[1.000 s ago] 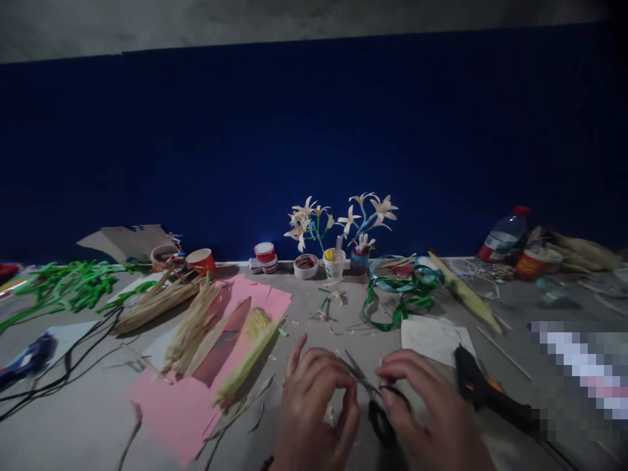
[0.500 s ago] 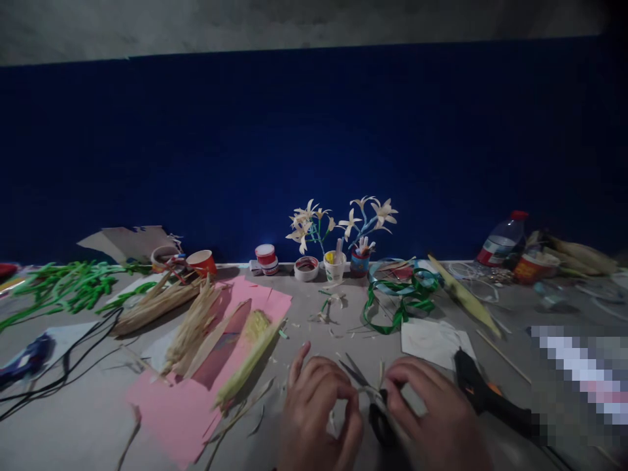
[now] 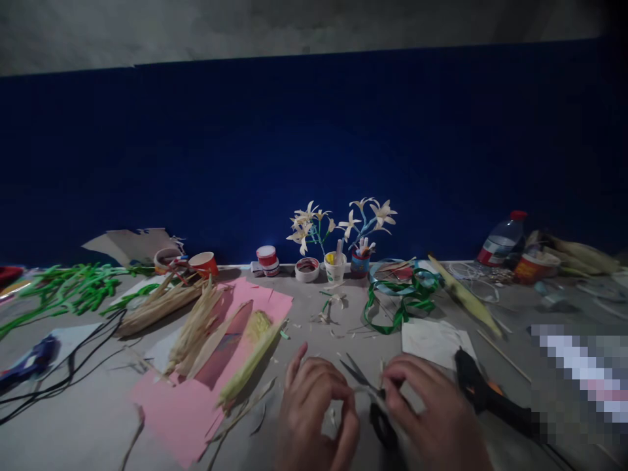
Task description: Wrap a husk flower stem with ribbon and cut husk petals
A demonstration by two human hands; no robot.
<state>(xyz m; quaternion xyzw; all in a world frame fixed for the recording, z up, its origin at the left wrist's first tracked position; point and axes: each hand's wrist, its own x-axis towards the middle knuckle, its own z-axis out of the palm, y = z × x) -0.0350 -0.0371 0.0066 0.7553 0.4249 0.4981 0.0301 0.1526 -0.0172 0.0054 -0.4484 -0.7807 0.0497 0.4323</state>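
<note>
Right hand's [image 3: 434, 418] grip holds open scissors [image 3: 366, 387]; left hand [image 3: 316, 412] pinches shut beside them. Snipping, I think; next needs steady hands.

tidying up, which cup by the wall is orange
The paper cup beside the husks; the white cup and blue cup sit under the flowers.

Right hand [image 3: 432, 418] partly hides the scissors [image 3: 356, 374].
</note>
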